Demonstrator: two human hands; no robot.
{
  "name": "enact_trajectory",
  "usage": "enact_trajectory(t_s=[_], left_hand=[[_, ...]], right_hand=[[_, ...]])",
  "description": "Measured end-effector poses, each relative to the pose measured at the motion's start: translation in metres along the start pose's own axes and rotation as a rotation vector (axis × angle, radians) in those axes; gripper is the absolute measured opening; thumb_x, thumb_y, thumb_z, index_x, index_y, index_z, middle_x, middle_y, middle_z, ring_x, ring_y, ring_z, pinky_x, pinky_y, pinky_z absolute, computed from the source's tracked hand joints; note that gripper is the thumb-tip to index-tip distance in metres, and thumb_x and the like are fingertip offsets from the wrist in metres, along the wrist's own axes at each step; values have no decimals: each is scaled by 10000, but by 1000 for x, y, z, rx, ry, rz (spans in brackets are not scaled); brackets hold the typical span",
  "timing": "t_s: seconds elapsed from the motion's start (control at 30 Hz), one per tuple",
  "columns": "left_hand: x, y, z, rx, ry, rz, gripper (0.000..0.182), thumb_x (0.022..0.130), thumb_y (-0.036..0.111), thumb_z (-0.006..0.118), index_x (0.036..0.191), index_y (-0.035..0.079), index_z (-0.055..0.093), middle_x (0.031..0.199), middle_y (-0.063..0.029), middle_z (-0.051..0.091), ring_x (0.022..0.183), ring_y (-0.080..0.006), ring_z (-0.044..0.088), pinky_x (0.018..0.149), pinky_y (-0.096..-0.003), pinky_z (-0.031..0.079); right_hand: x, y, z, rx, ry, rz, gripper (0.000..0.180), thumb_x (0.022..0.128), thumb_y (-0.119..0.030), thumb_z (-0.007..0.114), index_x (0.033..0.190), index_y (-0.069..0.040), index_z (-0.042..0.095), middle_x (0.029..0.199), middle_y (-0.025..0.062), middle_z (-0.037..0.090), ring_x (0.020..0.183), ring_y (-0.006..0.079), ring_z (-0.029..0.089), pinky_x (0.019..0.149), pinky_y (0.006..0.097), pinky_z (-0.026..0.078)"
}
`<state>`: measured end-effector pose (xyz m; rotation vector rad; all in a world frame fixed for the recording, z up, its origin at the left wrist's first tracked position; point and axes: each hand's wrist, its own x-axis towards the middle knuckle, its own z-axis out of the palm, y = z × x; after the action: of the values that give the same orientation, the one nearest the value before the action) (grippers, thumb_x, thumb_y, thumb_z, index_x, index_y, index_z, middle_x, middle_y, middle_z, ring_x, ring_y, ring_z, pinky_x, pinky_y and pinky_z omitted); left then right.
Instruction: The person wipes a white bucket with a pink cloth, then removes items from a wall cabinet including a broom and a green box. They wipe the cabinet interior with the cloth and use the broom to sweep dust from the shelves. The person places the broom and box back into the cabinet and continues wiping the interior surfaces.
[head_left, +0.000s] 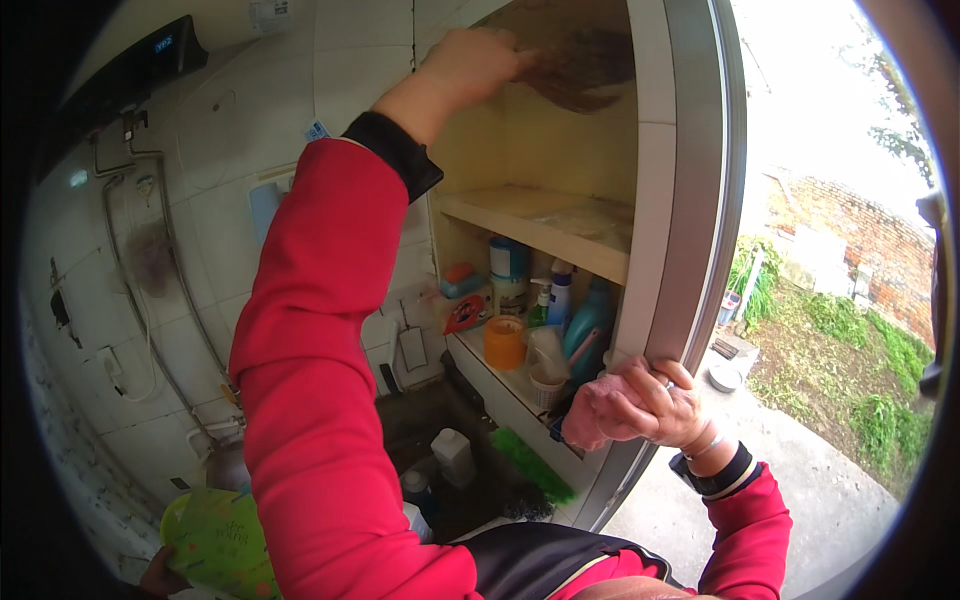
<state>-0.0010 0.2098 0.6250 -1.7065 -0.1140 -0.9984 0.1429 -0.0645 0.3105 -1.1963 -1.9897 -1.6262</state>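
Note:
My left hand (472, 60) is raised to the upper compartment of a recessed wall shelf (536, 232). It grips a dark brown brush (585, 71), blurred by motion, whose bristles spread towards the compartment's right side. A folded pink cloth (589, 420) is held in my right hand (652, 401), which rests against the metal door frame (679, 300) with its fingers round the edge. On the lower shelf stand an orange plastic cup (505, 343), a blue-lidded tub (508, 270), a teal bottle (589, 322), a pump bottle (540, 300) and a small white basket (547, 386).
Beneath the shelf are a white bottle (454, 457) and a green brush head (532, 465). Flexible hoses (169, 255) hang below a water heater (135, 71). What looks like another person's hand (161, 574) touches a green printed item (217, 536). Outside lies a concrete path (787, 465).

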Motion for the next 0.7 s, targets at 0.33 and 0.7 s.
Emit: enact_trajectory(t_s=[0.33, 0.7], left_hand=[[-22, -9, 119, -56, -386, -356, 349, 845, 107, 509, 1161, 236, 585, 939, -100, 673, 855, -314, 656, 679, -424, 528], [-63, -38, 126, -64, -478, -501, 188, 840, 180, 559, 927, 108, 709, 893, -112, 697, 853, -273, 678, 703, -399, 539]], right_hand=[[-2, -1, 2, -24, 51, 38, 420, 803, -181, 638, 1196, -193, 491, 1023, 112, 631, 908, 234, 629, 839, 352, 480], [-4, -1, 3, -49, 31, 15, 399, 855, -299, 618, 1209, -195, 466, 1001, 108, 636, 897, 218, 630, 830, 343, 481]])
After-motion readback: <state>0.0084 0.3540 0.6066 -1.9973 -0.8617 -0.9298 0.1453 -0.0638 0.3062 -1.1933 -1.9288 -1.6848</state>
